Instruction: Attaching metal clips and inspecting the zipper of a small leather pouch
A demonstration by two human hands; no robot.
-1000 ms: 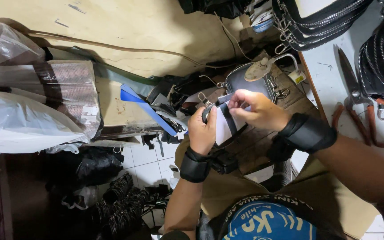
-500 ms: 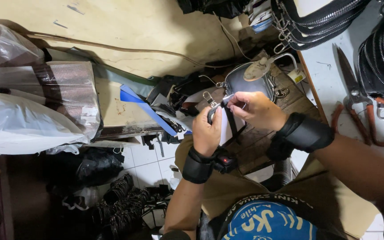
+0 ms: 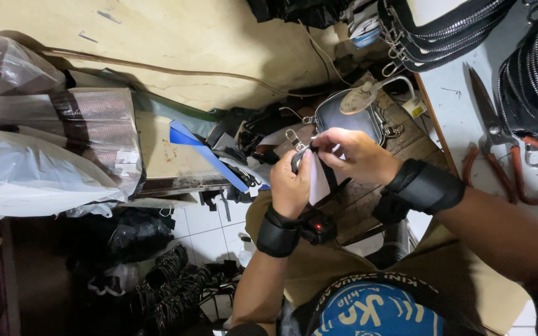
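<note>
My left hand [image 3: 290, 183] is closed around a small black piece with a white paper card [image 3: 317, 182] against it, and a metal swivel clasp [image 3: 294, 139] sticks out at the top. My right hand [image 3: 355, 155] pinches the top edge of the same piece, fingers closed on it beside the clasp. Both wrists wear black bands. The hands meet above a dark wooden work surface [image 3: 368, 196], just below a grey-black pouch [image 3: 347, 118] with a metal ring.
Orange-handled scissors [image 3: 505, 162] lie on the white table at right, under hanging black straps [image 3: 449, 25]. A blue strip [image 3: 210, 155], clear plastic bags [image 3: 26, 162], a plywood board [image 3: 175, 50], and black strap bundles on the tiled floor [image 3: 175, 286] surround me.
Both hands stayed together on the piece. The right fingers shifted slightly along its top edge, and the clasp now shows more plainly above my left hand.
</note>
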